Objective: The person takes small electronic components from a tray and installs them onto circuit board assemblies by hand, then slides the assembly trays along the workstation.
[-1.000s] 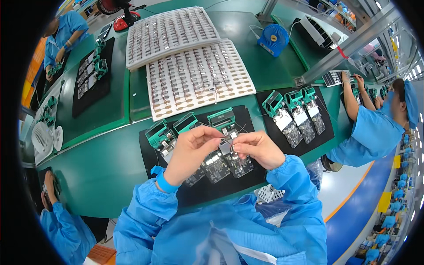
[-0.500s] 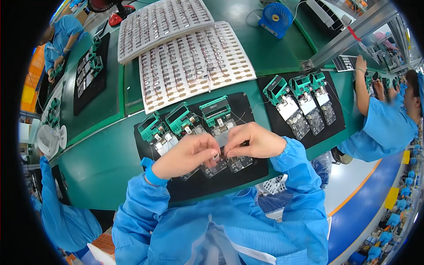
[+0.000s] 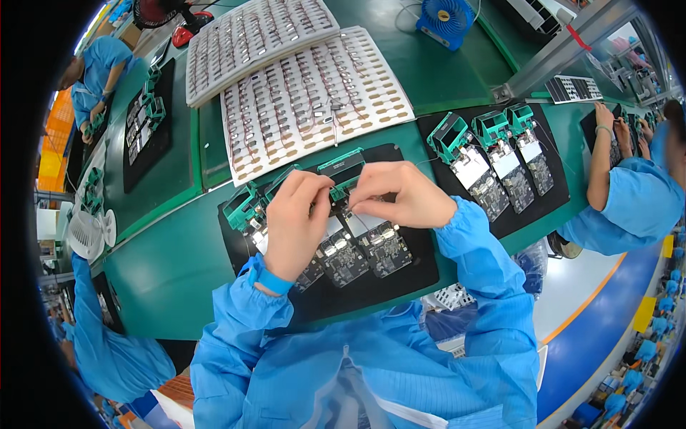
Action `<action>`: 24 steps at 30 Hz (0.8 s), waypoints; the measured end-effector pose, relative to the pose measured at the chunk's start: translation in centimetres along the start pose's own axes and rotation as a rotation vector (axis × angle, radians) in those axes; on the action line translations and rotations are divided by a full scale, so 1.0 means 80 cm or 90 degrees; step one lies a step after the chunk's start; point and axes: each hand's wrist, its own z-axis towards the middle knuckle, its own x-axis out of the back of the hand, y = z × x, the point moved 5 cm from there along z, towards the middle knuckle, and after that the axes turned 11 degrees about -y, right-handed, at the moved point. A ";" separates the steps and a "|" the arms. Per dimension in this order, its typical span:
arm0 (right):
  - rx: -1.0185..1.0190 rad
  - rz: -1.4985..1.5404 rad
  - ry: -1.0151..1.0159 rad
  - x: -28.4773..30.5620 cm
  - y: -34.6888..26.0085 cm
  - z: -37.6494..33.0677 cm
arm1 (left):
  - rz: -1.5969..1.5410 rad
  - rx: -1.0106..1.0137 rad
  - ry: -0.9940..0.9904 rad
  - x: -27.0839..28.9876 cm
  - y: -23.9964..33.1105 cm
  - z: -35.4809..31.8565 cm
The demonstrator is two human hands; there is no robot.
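Your left hand [image 3: 296,225] and right hand [image 3: 400,194] are bare, coming out of smooth, lightly sheened blue cloth sleeves [image 3: 493,286]. Under them lies a matt black mat [image 3: 371,286], rubbery in look. The green fixtures [image 3: 243,207] on it look like hard plastic; the circuit boards [image 3: 386,247] are dark with small shiny metal parts. The white trays [image 3: 314,93] look like thin moulded plastic. The green benchtop [image 3: 171,264] is smooth, faintly glossy.
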 end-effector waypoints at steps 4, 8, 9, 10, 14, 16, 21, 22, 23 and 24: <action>0.114 0.126 -0.007 0.010 0.017 0.017 | 0.009 -0.025 0.008 0.001 -0.011 0.004; 0.009 0.307 -0.026 0.024 0.030 0.037 | -0.021 0.000 0.005 0.002 -0.007 0.004; 0.047 0.311 -0.039 0.028 0.028 0.042 | -0.023 0.013 0.009 0.002 -0.005 0.004; 0.049 0.311 -0.040 0.029 0.029 0.044 | -0.021 0.013 0.010 0.001 -0.005 0.005; 0.082 0.269 -0.067 0.026 0.031 0.046 | 0.011 -0.003 0.017 -0.004 -0.015 0.012; 0.075 0.283 -0.068 0.027 0.032 0.046 | 0.036 -0.025 0.016 -0.005 -0.015 0.015; 0.052 0.305 -0.067 0.028 0.036 0.045 | -0.026 0.034 0.006 -0.005 -0.015 0.022; 0.052 0.305 -0.066 0.028 0.038 0.045 | -0.027 0.034 0.006 -0.004 -0.018 0.023; 0.053 0.316 -0.062 0.027 0.039 0.045 | -0.065 0.056 0.009 -0.003 -0.027 0.022; 0.053 0.328 -0.059 0.026 0.041 0.046 | -0.103 0.079 0.012 -0.001 -0.032 0.022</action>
